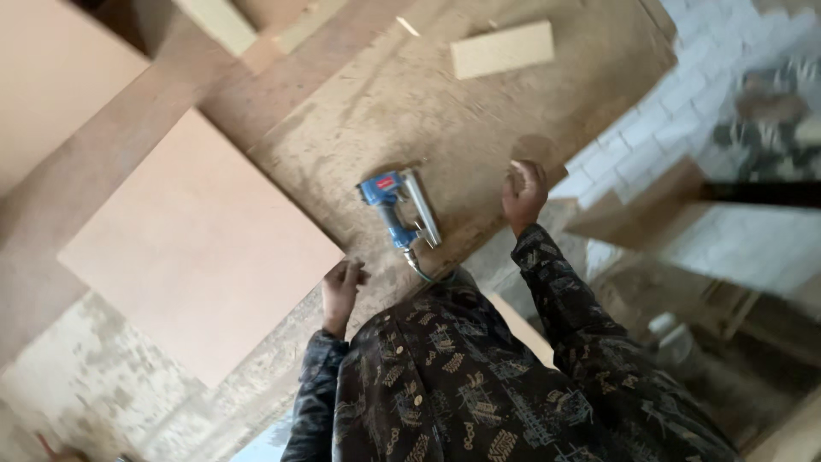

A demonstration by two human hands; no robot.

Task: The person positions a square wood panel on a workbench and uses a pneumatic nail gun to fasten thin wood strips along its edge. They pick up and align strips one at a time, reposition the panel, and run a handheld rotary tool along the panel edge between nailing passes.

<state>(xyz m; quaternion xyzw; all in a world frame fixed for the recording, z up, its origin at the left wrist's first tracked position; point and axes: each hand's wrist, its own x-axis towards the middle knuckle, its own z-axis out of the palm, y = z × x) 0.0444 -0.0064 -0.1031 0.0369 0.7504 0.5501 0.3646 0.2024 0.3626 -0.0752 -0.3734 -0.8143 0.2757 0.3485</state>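
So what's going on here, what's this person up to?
A person in a patterned shirt stands at a dusty workbench. The left hand rests at the corner of a pale board. The right hand is at the bench edge, apparently holding a small pale piece. A blue nail gun lies between the hands, untouched. A wood offcut lies further back.

One head-worn camera looks steeply down, tilted, from well above the dusty workbench [479, 111], which fills the upper frame; the wearer's patterned shirt [479, 385] crowds the lower centre, close.
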